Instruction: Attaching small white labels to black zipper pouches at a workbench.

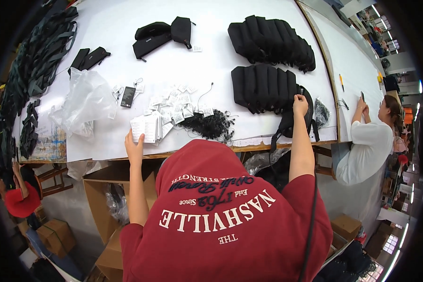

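My left hand [134, 145] is closed on the edge of a stack of white printed labels [144, 129] near the table's front edge. Loose white labels [176, 101] lie heaped just beyond it. On the right, my right hand [300, 105] has its fingers pinched at the top edge of a black bag [286, 121], whose straps hang toward the table edge. Exactly which part they grip is too small to make out. That bag touches the end of a row of black pouches [256, 89]. A tangle of black cords [211, 124] sits between my hands.
Another row of black pouches [270, 42] stands farther back, with a few black bags [162, 37] at centre-left. A clear plastic bag [87, 101] and a black card [127, 97] lie left. Dark straps [42, 61] cover the far-left edge. A co-worker [369, 141] stands right.
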Demonstrator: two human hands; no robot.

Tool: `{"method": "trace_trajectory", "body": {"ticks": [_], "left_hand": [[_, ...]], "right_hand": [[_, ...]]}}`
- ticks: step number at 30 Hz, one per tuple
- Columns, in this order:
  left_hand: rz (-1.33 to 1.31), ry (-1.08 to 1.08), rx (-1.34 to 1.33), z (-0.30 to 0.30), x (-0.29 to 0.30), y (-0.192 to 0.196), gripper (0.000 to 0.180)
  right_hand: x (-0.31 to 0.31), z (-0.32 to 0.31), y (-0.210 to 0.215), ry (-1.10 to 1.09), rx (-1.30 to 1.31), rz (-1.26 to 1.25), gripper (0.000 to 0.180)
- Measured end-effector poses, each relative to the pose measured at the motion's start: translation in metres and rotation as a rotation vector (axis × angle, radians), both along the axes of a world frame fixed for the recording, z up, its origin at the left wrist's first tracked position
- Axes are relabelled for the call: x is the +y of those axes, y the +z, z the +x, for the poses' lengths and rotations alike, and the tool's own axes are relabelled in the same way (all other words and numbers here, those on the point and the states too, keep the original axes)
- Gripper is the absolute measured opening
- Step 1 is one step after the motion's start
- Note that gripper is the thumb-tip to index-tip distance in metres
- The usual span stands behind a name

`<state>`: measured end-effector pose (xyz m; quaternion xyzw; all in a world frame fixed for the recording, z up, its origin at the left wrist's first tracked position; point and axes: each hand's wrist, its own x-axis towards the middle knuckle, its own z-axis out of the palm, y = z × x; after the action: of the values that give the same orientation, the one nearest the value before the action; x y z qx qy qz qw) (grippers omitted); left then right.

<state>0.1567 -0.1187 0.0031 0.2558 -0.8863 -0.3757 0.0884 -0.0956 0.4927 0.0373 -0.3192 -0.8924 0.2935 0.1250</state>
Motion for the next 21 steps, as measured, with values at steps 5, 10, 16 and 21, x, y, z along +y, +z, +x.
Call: {"method": "trace_trajectory", "body": {"ticks": [5, 10, 16, 21], "left_hand": [[-0.241, 0.053, 0.066, -0.003, 0.020, 0.018, 0.056], [-0.348, 0.057, 0.006, -0.017, 0.026, 0.034, 0.032], [0.131, 0.060, 0.020, -0.028, 0.019, 0.046, 0.021], [0.423, -0.015, 0.118, -0.031, 0.025, 0.062, 0.016]], "right_hand": [[-0.026, 0.014, 0.016, 0.048, 0.320, 0.265, 0.026], [-0.115, 0.052, 0.039, 0.480, 0.297, -0.013, 0.015], [-0.176, 0.099, -0.014, 0.815, -0.185, -0.064, 0.017], [-0.184, 0.105, -0.025, 0.763, -0.155, 0.027, 0.015]]}}
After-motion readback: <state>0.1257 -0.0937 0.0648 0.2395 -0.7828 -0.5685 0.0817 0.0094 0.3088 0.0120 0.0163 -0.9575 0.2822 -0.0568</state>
